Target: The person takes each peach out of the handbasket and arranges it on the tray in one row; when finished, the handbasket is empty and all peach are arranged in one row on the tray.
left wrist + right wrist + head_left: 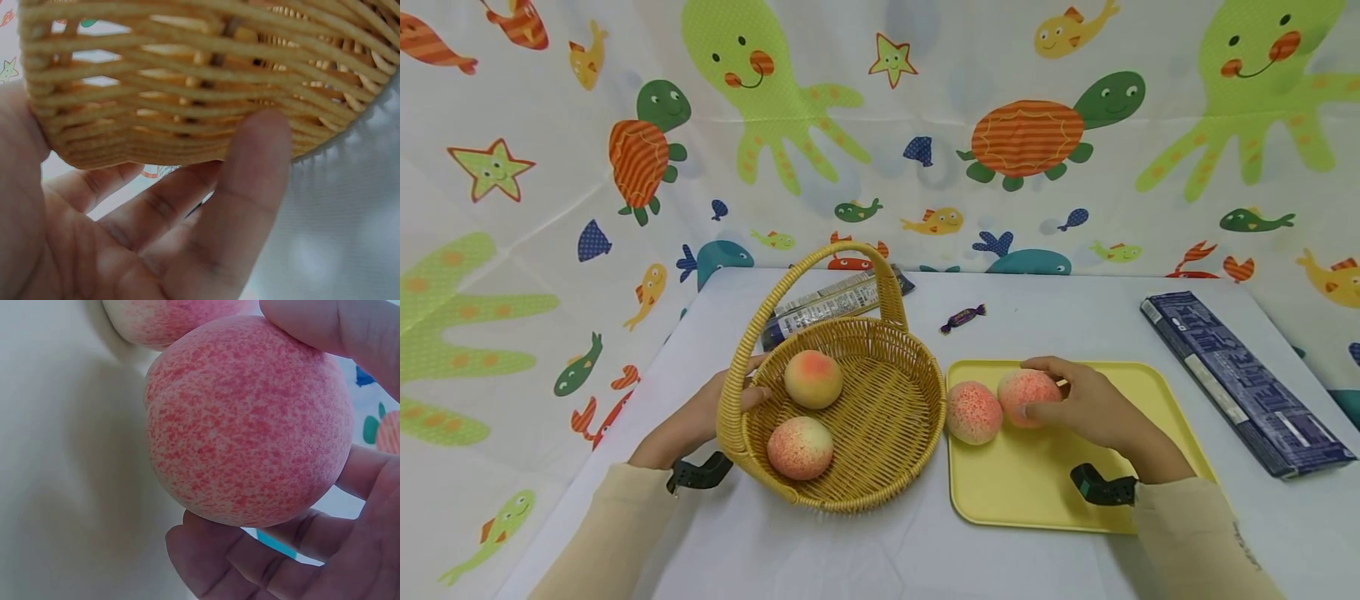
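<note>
Hidden: my left hand (pixel 700 421) sits behind the wicker basket (pixel 880 492), so from the head view I see only the thumb over the rim; the right wrist view is nearly filled by 1 peach, and the tray below it is a pale blur.
Cut off: the silver packet (pixel 831 302) behind the basket is partly covered by the handle and the rim.
Left fingers: in the left wrist view the fingers (pixel 250 181) are loosely curved under and against the basket's outer wall (pixel 187 81), the thumb hooked over the rim, so I hold the basket by its edge.
Right fingers: my right hand (pixel 1093 408) curls around the held peach (pixel 1026 393), thumb on top and fingers (pixel 250 562) beneath it, a full grip.
Held peach position: it is over the yellow tray (pixel 1037 492), at the tray's far left part; I cannot tell whether it rests on the tray or is lifted.
Second tray peach: peach on the tray edge (pixel 973 412) lies just beside the held one, touching or nearly so, between it and the basket.
Basket contents: 2 peaches, the far peach (pixel 813 378) and the near peach (pixel 801 447).
Around: a wrapped candy (pixel 962 317) lies beyond the tray, and a dark blue box (pixel 1243 379) lies to the right, well apart from my hand.
In the way: the peach on the tray edge and the basket rim.
</note>
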The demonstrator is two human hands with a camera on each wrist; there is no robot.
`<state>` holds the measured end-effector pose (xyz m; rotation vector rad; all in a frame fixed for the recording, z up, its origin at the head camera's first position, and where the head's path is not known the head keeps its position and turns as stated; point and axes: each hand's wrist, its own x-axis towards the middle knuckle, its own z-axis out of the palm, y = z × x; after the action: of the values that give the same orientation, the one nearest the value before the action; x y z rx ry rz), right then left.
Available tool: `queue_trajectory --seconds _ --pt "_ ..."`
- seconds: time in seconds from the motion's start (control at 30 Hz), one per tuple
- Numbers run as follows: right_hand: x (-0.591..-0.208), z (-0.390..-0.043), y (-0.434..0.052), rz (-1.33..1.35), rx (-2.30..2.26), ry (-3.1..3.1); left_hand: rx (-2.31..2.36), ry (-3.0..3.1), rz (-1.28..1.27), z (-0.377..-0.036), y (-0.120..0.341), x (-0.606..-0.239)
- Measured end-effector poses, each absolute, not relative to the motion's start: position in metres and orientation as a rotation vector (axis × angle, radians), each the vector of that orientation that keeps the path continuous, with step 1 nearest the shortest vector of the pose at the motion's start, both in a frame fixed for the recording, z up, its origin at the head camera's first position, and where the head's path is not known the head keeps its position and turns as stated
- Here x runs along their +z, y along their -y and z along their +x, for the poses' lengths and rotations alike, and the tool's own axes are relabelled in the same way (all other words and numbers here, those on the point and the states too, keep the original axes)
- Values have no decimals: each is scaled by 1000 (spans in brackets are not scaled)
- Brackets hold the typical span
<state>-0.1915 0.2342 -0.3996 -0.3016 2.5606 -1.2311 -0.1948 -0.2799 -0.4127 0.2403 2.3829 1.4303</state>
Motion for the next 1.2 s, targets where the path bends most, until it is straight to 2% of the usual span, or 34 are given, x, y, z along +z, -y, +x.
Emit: queue_trajectory --seconds 1.2 --pt "-408 -189 -239 -372 -1263 -2463 1410 -2402 244 -194 280 -412"
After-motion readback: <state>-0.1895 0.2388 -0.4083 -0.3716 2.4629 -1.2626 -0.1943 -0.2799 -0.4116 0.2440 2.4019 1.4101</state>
